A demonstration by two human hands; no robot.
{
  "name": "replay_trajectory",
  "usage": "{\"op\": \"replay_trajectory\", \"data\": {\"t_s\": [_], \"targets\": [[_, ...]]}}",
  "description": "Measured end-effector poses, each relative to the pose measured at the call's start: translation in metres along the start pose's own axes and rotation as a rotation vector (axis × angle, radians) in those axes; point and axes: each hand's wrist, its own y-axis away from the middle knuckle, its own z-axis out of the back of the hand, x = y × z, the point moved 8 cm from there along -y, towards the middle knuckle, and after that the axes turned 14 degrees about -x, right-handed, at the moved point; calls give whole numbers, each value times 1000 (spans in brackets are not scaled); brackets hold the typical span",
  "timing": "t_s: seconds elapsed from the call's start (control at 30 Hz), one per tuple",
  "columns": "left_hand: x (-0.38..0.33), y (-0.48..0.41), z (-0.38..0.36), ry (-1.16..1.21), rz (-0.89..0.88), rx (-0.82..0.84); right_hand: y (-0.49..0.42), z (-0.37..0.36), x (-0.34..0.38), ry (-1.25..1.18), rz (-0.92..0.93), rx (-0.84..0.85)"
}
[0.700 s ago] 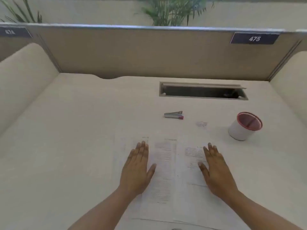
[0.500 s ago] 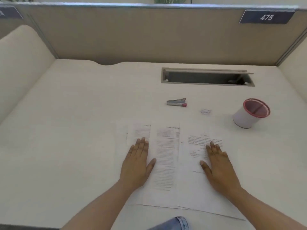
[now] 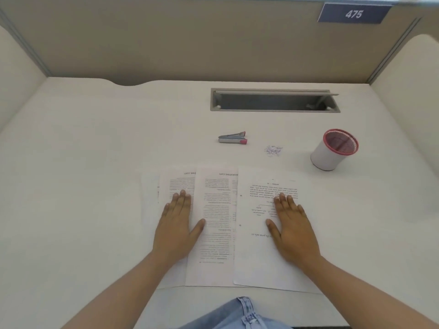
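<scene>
Under both palms, overlapping printed sheets lie fanned on the tabletop. Flat on the leftward sheets rests the left hand, and the right hand rests on the topmost right one. The fingers are straight and close together, thumbs angled out. Beyond the fingertips lies a stapler, with a red-rimmed cup to its right.

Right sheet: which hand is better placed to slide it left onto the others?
Likely right: the right hand lies flat on the right sheet; the left hand rests on the left sheets, off it.
</scene>
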Motion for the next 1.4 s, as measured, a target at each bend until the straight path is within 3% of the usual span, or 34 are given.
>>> {"op": "replay_trajectory", "data": {"t_s": [0.17, 0.4, 0.8, 1.03, 1.2, 1.33, 1.4], "targets": [[-49, 5, 30, 195, 114, -72, 1, 4, 1, -19, -2, -22], [-109, 30, 5, 434, 459, 175, 2, 4, 1, -62, -12, -9], [-118, 37, -15, 659, 742, 233, 4, 5, 1, -117, -13, -5], [-117, 26, -16, 682, 713, 203, 11, 5, 10, -206, -19, 23], [-123, 16, 4, 656, 527, 111, 12, 19, 14, -446, -108, 20], [-122, 11, 22, 813, 492, 60, 9, 53, -14, -564, -399, -157], [-116, 13, 30, 933, 540, 36, 12, 59, -31, -663, -612, -154]]}}
